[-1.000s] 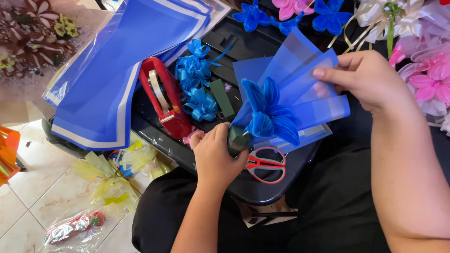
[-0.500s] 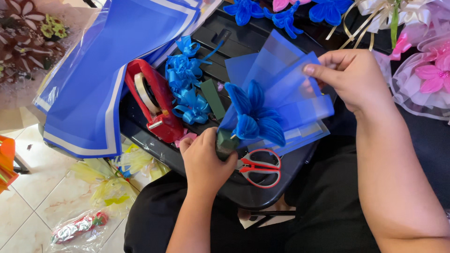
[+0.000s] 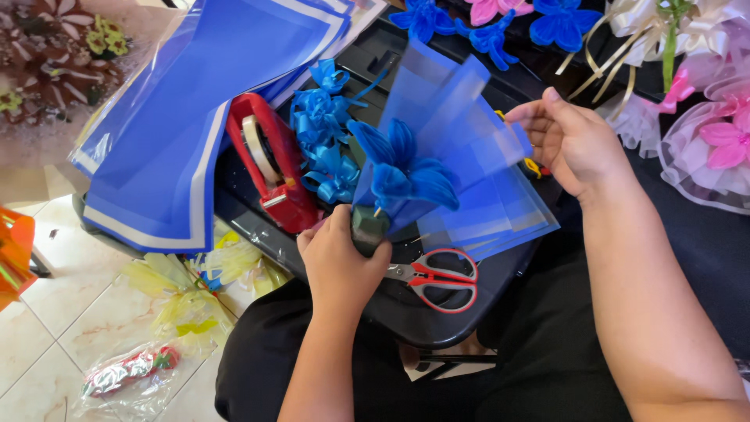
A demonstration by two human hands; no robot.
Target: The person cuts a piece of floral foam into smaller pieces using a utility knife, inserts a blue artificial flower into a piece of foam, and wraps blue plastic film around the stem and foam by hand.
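Clutching blue fabric flower (image 3: 402,176) by stem, left hand (image 3: 344,262) grip tight; right hand (image 3: 574,141) grip pinching translucent blue wrapping sheets (image 3: 476,156); red-handled scissors (image 3: 437,277) near right.

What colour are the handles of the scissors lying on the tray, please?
Red, on the scissors, seen in the head view.

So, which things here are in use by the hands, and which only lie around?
In use:
left hand gripping the blue fabric flower at its stem
right hand on the translucent blue wrapping sheets

Lying about:
red-handled scissors
red tape dispenser
blue ribbon bows
pink fabric flowers
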